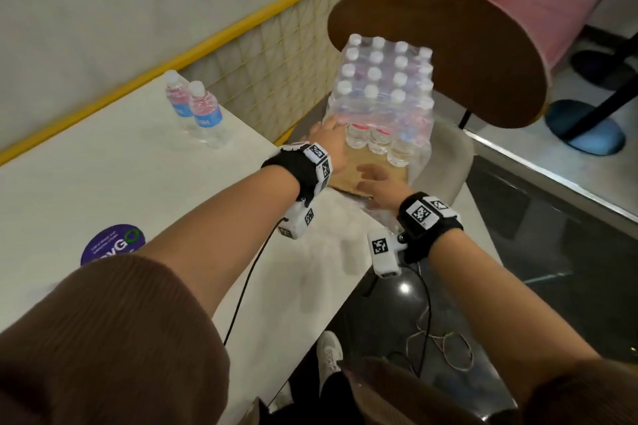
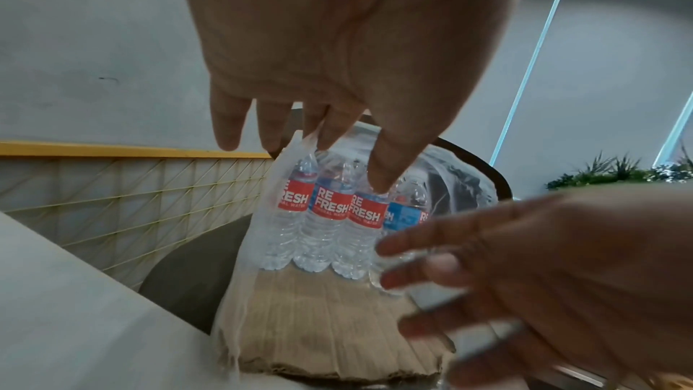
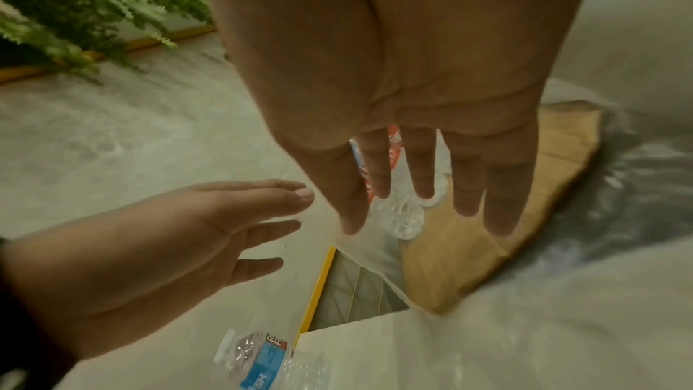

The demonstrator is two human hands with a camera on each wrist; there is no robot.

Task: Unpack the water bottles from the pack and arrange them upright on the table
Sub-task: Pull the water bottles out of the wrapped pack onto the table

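Observation:
A shrink-wrapped pack of water bottles (image 1: 383, 97) stands on a cardboard tray (image 2: 319, 322) on a chair seat beside the white table (image 1: 103, 183). Its near side is torn open, showing a front row of red-labelled bottles (image 2: 330, 218). Two blue-labelled bottles (image 1: 177, 97) (image 1: 204, 112) stand upright near the table's far edge. My left hand (image 1: 324, 133) reaches to the pack's near left corner with straight fingers at the loose wrap. My right hand (image 1: 373, 179) hovers over the bare cardboard, fingers spread, holding nothing.
The chair's round wooden back (image 1: 483, 45) rises behind the pack. A yellow-railed mesh partition (image 1: 276, 79) runs along the table's far side. A purple sticker (image 1: 114, 243) lies on the table. Loose plastic wrap (image 1: 383, 217) hangs off the table corner. Dark floor lies to the right.

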